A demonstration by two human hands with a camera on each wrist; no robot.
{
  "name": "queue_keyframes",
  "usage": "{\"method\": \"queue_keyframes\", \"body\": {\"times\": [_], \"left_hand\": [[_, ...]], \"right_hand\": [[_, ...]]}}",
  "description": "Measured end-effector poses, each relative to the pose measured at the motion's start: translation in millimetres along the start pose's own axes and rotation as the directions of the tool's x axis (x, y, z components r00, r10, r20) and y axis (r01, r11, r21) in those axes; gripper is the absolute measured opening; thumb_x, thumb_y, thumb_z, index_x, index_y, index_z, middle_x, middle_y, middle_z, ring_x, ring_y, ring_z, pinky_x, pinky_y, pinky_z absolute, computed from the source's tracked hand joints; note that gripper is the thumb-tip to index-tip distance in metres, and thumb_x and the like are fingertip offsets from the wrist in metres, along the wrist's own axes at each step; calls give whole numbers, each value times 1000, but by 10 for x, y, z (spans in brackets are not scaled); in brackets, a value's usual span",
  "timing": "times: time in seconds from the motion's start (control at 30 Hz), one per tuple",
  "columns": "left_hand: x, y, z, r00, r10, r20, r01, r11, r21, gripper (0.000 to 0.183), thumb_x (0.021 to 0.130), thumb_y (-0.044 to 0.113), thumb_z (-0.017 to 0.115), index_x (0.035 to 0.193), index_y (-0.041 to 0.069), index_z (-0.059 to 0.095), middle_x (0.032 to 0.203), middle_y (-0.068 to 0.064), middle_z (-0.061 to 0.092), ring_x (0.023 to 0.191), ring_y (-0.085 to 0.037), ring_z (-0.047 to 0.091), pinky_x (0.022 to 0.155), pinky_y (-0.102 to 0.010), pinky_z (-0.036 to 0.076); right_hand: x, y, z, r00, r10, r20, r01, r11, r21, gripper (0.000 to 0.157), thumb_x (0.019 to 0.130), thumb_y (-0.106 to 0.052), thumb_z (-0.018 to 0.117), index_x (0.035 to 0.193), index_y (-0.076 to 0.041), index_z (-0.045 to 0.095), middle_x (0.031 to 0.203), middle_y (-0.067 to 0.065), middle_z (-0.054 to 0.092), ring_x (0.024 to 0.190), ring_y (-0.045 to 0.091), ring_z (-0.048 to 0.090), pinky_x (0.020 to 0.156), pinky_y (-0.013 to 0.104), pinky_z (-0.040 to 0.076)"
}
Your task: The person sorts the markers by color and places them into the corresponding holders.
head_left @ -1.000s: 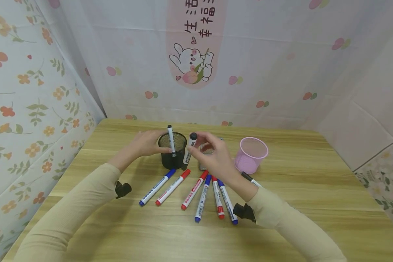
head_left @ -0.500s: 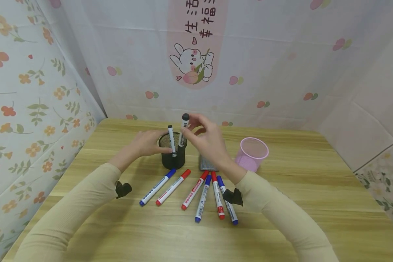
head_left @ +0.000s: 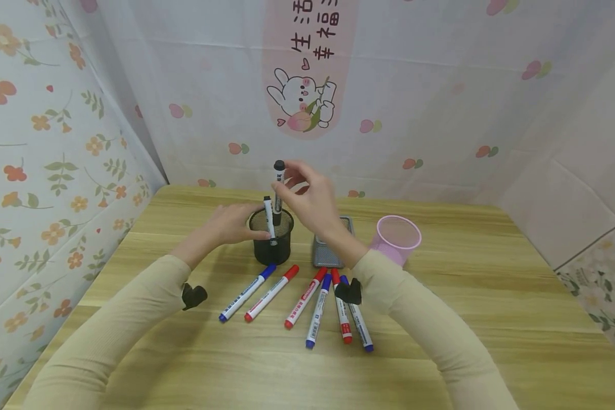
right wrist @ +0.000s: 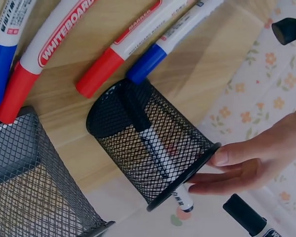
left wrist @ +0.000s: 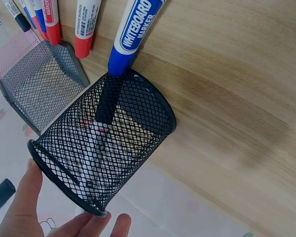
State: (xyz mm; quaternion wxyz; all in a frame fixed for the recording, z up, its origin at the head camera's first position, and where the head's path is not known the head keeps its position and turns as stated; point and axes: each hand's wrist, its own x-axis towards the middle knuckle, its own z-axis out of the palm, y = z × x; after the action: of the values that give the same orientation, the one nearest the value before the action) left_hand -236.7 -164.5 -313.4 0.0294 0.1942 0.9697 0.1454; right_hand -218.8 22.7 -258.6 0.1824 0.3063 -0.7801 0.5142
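My left hand [head_left: 234,224] grips the rim of a black mesh pen cup [head_left: 271,251], thumb and fingers on either side. Inside the cup leans a black-capped whiteboard marker [head_left: 269,216], its upper end above the rim. Between thumb and fingers, my right hand [head_left: 310,196] pinches a second black whiteboard marker [head_left: 279,185], held nearly upright. Its lower black end is at the cup's mouth in the head view. The right wrist view shows this held marker [right wrist: 249,217] just off the rim, near the left hand [right wrist: 251,160].
Red and blue markers [head_left: 266,296] fan out on the wooden table in front of the cup. To its right stand a grey mesh holder [head_left: 328,257] and a pink mesh cup [head_left: 397,233]. Another black-capped marker [left wrist: 19,19] lies beyond the others in the left wrist view.
My right hand has lifted the black marker and carried it leftward, from beside the cup to above its mouth. The left hand stays on the rim.
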Motion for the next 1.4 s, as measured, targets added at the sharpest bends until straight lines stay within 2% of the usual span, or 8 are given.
{"method": "queue_keyframes", "body": {"times": [0.13, 0.57, 0.73, 1.1, 1.4], "left_hand": [[-1, 6, 0, 1000, -1, 3, 1, 1000, -2, 73, 75, 47, 64, 134, 14, 37, 129, -11, 44, 115, -34, 40, 87, -63, 21], [-1, -1, 1, 1000, 16, -18, -16, 1000, 15, 72, 74, 48, 64, 132, 14, 40, 125, -11, 48, 111, -34, 44, 83, -59, 29], [-4, 1, 2, 999, 25, -33, -24, 1000, 20, 70, 74, 48, 65, 131, 15, 42, 122, -11, 51, 107, -32, 48, 79, -54, 35], [-17, 7, 8, 999, 34, -28, -34, 999, 24, 68, 74, 47, 65, 130, 17, 43, 121, -10, 52, 106, -33, 49, 79, -58, 33], [-19, 6, 2, 999, 30, -22, -29, 999, 24, 70, 74, 49, 64, 132, 17, 40, 123, -11, 50, 108, -34, 47, 81, -61, 30]], "right_hand": [[47, 35, 29, 1000, 2, -6, -2, 1000, -1, 37, 81, -19, 64, 113, -3, 56, 89, 3, 58, 79, 10, 52, 67, 25, 46], [142, 168, 121, 1000, 18, -15, -18, 999, -30, 37, 82, -18, 63, 114, -1, 55, 92, 5, 59, 80, 13, 54, 66, 21, 45], [146, 232, 178, 999, 39, -12, -39, 999, -33, 36, 81, -16, 64, 112, -1, 56, 90, 6, 59, 78, 13, 55, 66, 20, 45], [47, 416, 338, 995, 104, 2, -104, 993, -62, 33, 79, -11, 65, 110, -1, 58, 89, 7, 61, 74, 15, 57, 59, 23, 45], [-67, 524, 403, 987, 161, 24, -159, 985, -66, 33, 81, -14, 64, 111, -3, 58, 90, 5, 60, 75, 14, 57, 57, 22, 46]]}}
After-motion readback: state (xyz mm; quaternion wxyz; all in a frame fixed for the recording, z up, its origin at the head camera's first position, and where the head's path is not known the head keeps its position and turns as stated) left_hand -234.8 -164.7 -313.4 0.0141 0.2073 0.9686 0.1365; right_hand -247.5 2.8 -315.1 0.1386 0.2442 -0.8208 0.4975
